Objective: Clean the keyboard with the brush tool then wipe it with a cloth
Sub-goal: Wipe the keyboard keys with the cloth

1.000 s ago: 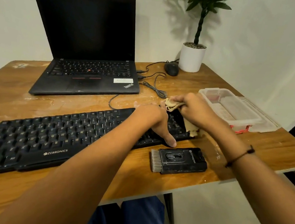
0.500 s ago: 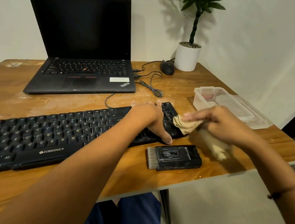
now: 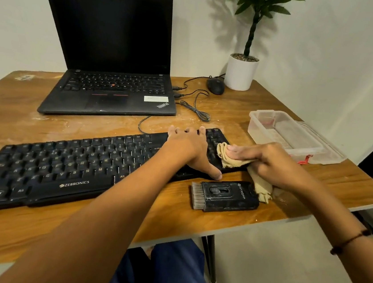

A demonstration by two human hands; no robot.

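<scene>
Pressing down on the right end of the black keyboard [image 3: 80,166] with the left hand [image 3: 189,148], fingers spread flat over the far edge, thumb stretched along the near edge. Gripping a crumpled tan cloth [image 3: 230,156] in the right hand [image 3: 269,162], fingers extended over the wad and holding it against the keyboard's right corner, loose tail [image 3: 261,188] of the fabric hanging out below the palm onto the wooden surface [image 3: 22,104]. Thin dark cord bracelet [image 3: 350,241] around the right wrist.

Lying just in front of the keyboard's right end: black brush tool [image 3: 224,195], grey bristles pointing left, pale lettering on its right part too small to read. Printed in white on the keyboard's front lip: "ZEBRONICS". Keyboard set at a slant, left end nearer the viewer.

Further back, open black laptop [image 3: 113,63] with dark screen, "ThinkPad" on its palm rest beside a white sticker, wording illegible. Right of it, coiled cables [image 3: 196,110], black mouse [image 3: 215,85], potted plant [image 3: 242,71] in a white pot. Near the right edge, clear plastic container [image 3: 284,131] with a red latch, its lid beside it.
</scene>
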